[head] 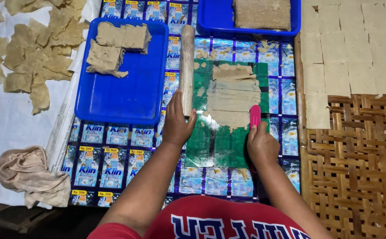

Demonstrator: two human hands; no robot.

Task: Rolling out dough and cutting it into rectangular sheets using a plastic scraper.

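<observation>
A thin sheet of beige dough (233,95) lies flattened on a green plastic sheet (221,148) in the middle of the work surface. My right hand (261,144) grips a pink flat cutter (255,116) standing at the dough's lower right edge. My left hand (177,124) rests on the near end of a dough-coated rolling pin (187,66) that lies lengthwise along the left side of the green sheet.
A blue tray (126,99) with dough slabs (113,46) sits at left, and a second blue tray (210,20) with a dough block at the back. Cut squares (347,48) cover a woven bamboo mat (361,163) at right. Torn dough scraps (34,53) and a crumpled cloth (31,175) lie at left.
</observation>
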